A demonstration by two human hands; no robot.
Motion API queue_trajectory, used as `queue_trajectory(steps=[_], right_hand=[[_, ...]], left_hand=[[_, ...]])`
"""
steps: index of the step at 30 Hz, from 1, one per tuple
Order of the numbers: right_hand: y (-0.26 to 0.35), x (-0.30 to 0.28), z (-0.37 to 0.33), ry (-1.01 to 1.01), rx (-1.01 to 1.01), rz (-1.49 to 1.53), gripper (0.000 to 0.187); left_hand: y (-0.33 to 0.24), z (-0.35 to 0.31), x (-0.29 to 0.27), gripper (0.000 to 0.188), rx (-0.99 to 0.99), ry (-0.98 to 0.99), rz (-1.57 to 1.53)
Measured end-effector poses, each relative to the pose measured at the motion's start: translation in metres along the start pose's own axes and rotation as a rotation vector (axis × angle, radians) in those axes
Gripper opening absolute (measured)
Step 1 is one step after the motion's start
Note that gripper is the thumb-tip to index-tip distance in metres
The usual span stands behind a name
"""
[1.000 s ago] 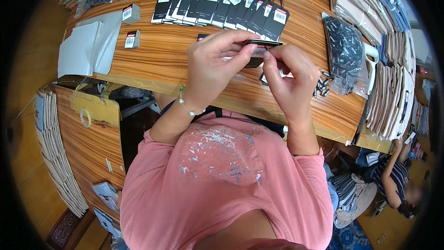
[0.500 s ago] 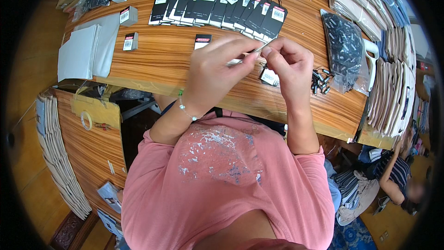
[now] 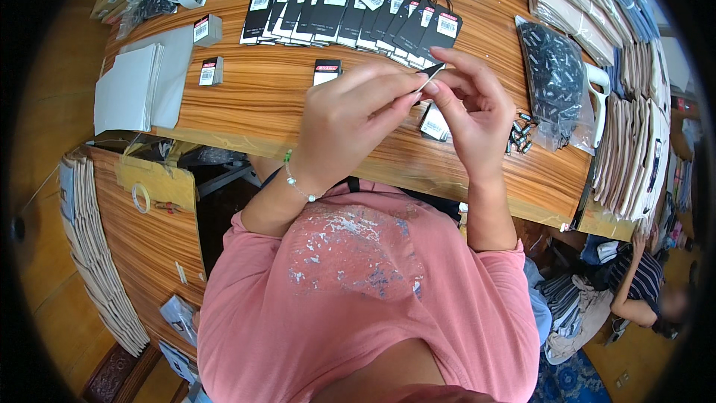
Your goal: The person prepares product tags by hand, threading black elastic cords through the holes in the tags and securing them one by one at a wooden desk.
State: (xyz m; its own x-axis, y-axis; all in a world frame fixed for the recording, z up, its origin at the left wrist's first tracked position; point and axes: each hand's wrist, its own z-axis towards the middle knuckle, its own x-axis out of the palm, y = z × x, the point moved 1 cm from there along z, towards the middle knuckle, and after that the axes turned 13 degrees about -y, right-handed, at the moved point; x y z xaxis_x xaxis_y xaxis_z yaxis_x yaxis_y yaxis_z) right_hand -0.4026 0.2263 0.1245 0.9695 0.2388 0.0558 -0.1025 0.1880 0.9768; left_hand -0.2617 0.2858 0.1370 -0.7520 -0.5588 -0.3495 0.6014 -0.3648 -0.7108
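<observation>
Above the table's near edge, my left hand point(image 3: 344, 116) pinches a small black-and-white hang tag point(image 3: 431, 75), seen nearly edge-on. My right hand point(image 3: 483, 116) has its thumb at the same tag, with its index finger lifted and curved over the tag's upper corner. Beside the right wrist lies a small stack of labelled cards point(image 3: 435, 124). Loose black tag strings point(image 3: 522, 134) lie to the right of it. Behind my left hand is another black-and-white card stack point(image 3: 327, 72), partly hidden. Beyond the hands, overlapping black hang tags point(image 3: 328, 19) with corded ends form a row.
A clear bag of black tag strings point(image 3: 552, 67) and a white handle-shaped object point(image 3: 599, 97) lie right, beside folded garments point(image 3: 634, 157). Left are two small card stacks point(image 3: 212, 72) and white sheets point(image 3: 123, 97). Another person point(image 3: 634, 283) is at far right.
The tag has tilted so its black side now shows. My right index finger has lifted and spread away from the thumb. The left hand stays nearly in place.
</observation>
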Motion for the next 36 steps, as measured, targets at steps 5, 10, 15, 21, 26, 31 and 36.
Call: queue_trajectory(steps=[5, 10, 15, 21, 26, 31, 36], right_hand=[[-0.003, -0.010, 0.008, 0.129, 0.288, 0.210, 0.018], [-0.016, -0.015, 0.009, 0.220, 0.485, 0.389, 0.013], [-0.019, -0.006, 0.004, -0.032, 0.478, 0.461, 0.010], [-0.010, -0.023, 0.021, -0.155, 0.018, 0.600, 0.010], [0.008, -0.010, 0.017, -0.036, -0.137, 0.592, 0.011], [0.010, -0.004, 0.009, 0.030, -0.106, 0.505, 0.010], [0.012, -0.008, 0.005, -0.028, -0.072, 0.437, 0.011]], left_hand=[[0.012, 0.003, 0.003, 0.023, 0.354, -0.019, 0.166], [0.018, 0.008, 0.001, 0.021, 0.566, 0.054, 0.194], [0.019, 0.008, 0.002, 0.020, 0.678, 0.129, 0.164], [0.035, -0.003, 0.002, 0.018, 0.365, 0.112, 0.040], [0.040, -0.016, 0.000, 0.019, 0.035, 0.101, -0.137], [0.068, -0.010, -0.024, 0.038, -0.257, 0.041, -0.137], [0.127, -0.018, -0.045, 0.046, -0.343, 0.224, 0.308]])
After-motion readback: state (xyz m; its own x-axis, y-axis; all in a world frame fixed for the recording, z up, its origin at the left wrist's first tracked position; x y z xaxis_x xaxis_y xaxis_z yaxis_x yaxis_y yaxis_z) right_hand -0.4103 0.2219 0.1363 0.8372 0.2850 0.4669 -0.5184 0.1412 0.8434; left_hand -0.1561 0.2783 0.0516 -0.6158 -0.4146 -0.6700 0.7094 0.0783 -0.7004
